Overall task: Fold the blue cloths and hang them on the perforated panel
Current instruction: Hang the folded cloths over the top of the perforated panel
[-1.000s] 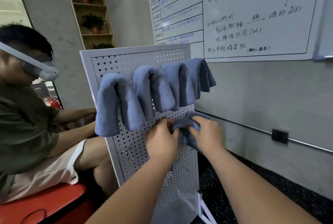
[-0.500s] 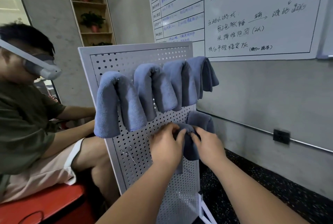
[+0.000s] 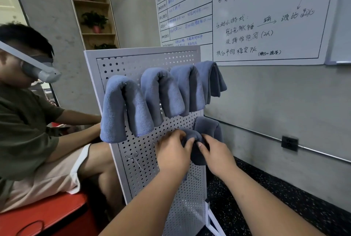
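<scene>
Head view. The perforated panel [image 3: 144, 159] stands upright on a white foot beside the grey wall, on a dark speckled floor [image 3: 266, 197].

A row of four blue cloths [image 3: 161, 93] hangs folded across the panel's upper part, from near the left edge to the right edge. Each is draped over its peg with both ends hanging down.

A fifth cloth, the lower cloth [image 3: 208, 127], sits just below that row at the panel's right edge. It is humped over a peg, and the peg itself is hidden.

The left hand [image 3: 171, 155] has its fingers curled onto the near left part of the lower cloth, with the thumb on the fabric. The right hand [image 3: 218, 157] pinches the same cloth from the right between thumb and fingers. The two thumbs are close together on the fold.

A bare wire hook [image 3: 135, 159] projects from the panel's lower left area.

A seated person [image 3: 28, 121] wearing a headset is behind the panel's left edge, on a red seat [image 3: 38, 215]. A written whiteboard [image 3: 266, 17] is mounted on the wall above, and a black socket [image 3: 289, 143] lower on the wall to the right.
</scene>
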The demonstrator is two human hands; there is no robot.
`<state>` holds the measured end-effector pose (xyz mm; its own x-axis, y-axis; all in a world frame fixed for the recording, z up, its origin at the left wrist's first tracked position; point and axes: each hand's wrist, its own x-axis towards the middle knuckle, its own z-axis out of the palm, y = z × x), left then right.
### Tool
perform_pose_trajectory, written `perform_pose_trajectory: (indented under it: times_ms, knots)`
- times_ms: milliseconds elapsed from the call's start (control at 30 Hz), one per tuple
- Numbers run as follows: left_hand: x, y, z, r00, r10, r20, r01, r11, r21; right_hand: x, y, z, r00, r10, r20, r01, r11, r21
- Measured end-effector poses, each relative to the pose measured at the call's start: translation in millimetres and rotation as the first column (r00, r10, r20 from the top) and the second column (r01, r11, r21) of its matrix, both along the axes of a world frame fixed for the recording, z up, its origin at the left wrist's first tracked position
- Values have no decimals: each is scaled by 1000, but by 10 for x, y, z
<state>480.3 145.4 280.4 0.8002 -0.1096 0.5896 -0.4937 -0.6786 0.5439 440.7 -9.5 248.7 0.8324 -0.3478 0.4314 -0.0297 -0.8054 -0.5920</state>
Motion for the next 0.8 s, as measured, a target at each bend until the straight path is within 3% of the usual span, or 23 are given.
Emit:
perform_pose_trajectory:
  times_ms: [267, 467, 667, 800]
  knots:
    - [-309, 154, 4, 999, -5, 46, 5, 1000, 4, -269, 46, -43, 1000, 14, 11, -14, 999, 44]
    - [-705, 347, -222, 976, -114, 187, 109, 993, 36, -589, 132, -199, 1000, -2, -13, 3, 998, 64]
    - [-1014, 578, -677, 936, -240, 255, 209, 967, 143, -917, 197, -696, 996, -23, -88, 33, 993, 111]
    - [-1071, 696, -1168, 941, -279, 192, 244, 952, 185, -1075, 225, -1209, 981, -29, -190, 53, 991, 122]
